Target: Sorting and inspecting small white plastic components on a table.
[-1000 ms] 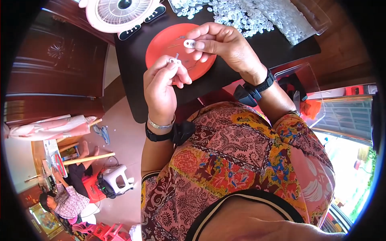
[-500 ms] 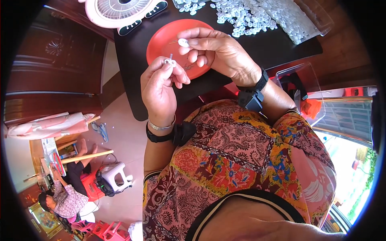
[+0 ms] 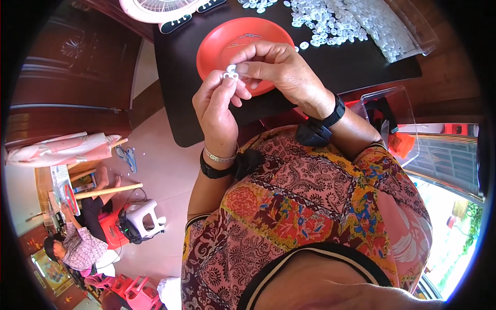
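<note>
1. Farthest left on the dark surface (image 3: 173, 95), up and left of the red plate (image 3: 213, 45), I have one fan (image 3: 159, 6) on two shoe-shaped feet, its top cut off from my view.
2. At the plate's lower left, my left hand (image 3: 217, 111) is closed in a thumb-and-finger pinch on one small white holed piece (image 3: 231, 76), held over the plate's edge. I judge it light, stiff and slick, probably plastic; I would take it by the outer ends and leave the holes clear.
3. Directly above that, over the left part of the plate, is one white oval piece (image 3: 232, 67). The two seem to touch; whether anything sits between them I cannot tell. It should feel just as light and hard, best gripped by its rim, since a firm squeeze could make it slip.
4. My right hand (image 3: 294, 70), reaching in across the plate's right side, pinches that oval by its right part.
5. Inside the plate I make out at least two thin metal-looking bits (image 3: 251, 35); fingers may hide others. They look fiddly, so I would lift them by one end.
6. Just right of the plate lies one whole loose oval (image 3: 304, 45), with another half hidden behind my hand.
7. Farther right of the plate spreads a heap of white ovals (image 3: 336, 26), too many to count, reaching one clear tray (image 3: 425, 52).
</note>
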The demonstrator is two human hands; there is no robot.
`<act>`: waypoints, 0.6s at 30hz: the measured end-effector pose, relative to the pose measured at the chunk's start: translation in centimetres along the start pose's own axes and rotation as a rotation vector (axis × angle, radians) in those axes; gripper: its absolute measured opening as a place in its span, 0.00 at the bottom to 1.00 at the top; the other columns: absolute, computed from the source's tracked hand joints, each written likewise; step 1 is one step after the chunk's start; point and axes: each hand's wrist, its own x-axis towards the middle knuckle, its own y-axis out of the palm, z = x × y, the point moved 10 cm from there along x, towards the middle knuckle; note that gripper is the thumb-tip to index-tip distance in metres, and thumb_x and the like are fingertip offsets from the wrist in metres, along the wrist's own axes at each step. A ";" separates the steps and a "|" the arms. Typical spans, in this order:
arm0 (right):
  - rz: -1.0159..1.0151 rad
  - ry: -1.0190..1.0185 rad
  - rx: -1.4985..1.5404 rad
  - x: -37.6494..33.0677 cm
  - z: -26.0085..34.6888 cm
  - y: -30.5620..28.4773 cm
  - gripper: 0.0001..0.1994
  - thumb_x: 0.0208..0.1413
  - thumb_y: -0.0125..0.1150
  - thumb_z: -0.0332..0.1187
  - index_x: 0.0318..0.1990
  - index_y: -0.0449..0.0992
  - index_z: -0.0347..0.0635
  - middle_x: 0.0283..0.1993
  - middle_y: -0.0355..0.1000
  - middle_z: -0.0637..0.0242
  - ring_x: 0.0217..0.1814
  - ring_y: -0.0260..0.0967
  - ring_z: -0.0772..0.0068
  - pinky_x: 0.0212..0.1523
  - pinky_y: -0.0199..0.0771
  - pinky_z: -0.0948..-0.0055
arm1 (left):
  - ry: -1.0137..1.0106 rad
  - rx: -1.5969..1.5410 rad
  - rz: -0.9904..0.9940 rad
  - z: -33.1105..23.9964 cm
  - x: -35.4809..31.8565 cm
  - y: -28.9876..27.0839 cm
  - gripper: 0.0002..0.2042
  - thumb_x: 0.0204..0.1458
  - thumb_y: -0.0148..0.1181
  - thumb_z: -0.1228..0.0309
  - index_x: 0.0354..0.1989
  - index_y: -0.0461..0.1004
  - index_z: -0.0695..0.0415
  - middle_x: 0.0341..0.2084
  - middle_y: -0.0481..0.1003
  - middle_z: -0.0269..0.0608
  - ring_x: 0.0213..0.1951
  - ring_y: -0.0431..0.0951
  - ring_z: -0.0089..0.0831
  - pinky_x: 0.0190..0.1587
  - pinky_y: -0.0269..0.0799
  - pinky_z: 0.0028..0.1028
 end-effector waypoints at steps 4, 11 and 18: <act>0.033 -0.048 -0.088 0.2 0.3 -0.2 0.07 0.55 0.60 0.28 0.41 0.76 0.37 0.34 0.74 0.70 0.34 0.70 0.85 0.36 0.70 0.83 | 0.013 -0.023 0.020 -0.1 -0.1 0.0 0.10 0.55 0.47 0.71 0.24 0.70 0.63 0.19 0.72 0.37 0.22 0.68 0.20 0.26 0.59 0.20; -0.051 0.098 0.086 0.6 -1.0 -1.5 0.09 0.55 0.60 0.28 0.43 0.76 0.38 0.34 0.74 0.71 0.32 0.69 0.83 0.36 0.71 0.83 | -0.050 0.046 -0.050 0.8 -0.3 -0.7 0.10 0.55 0.48 0.71 0.24 0.69 0.62 0.18 0.69 0.33 0.21 0.66 0.17 0.25 0.57 0.19; -0.056 0.054 0.050 0.5 -0.9 -1.5 0.08 0.55 0.61 0.28 0.41 0.77 0.38 0.34 0.75 0.71 0.32 0.69 0.84 0.37 0.72 0.83 | -0.080 0.081 -0.043 1.1 -0.5 -0.2 0.10 0.55 0.46 0.71 0.23 0.67 0.62 0.16 0.64 0.33 0.19 0.63 0.20 0.24 0.56 0.20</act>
